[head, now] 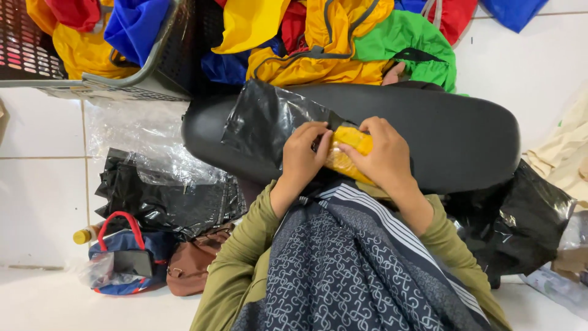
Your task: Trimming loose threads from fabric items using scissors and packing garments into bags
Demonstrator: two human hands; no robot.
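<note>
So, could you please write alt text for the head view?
Both hands, left hand and right hand, push a yellow folded bundle into a black plastic bag on a black cushion. Colourful garments lie piled behind.

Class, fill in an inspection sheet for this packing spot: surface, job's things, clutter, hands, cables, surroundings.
Surface: black cushion over a white tiled floor.
Job's things: yellow wrapped bundle at the mouth of a black plastic bag.
Clutter: stack of black bags, clear plastic sheets, brown purse, blue and red pouch.
Hands: left hand and right hand both grip the bundle.
Cables: nothing seen.
Surroundings: basket and pile of colourful jackets.
</note>
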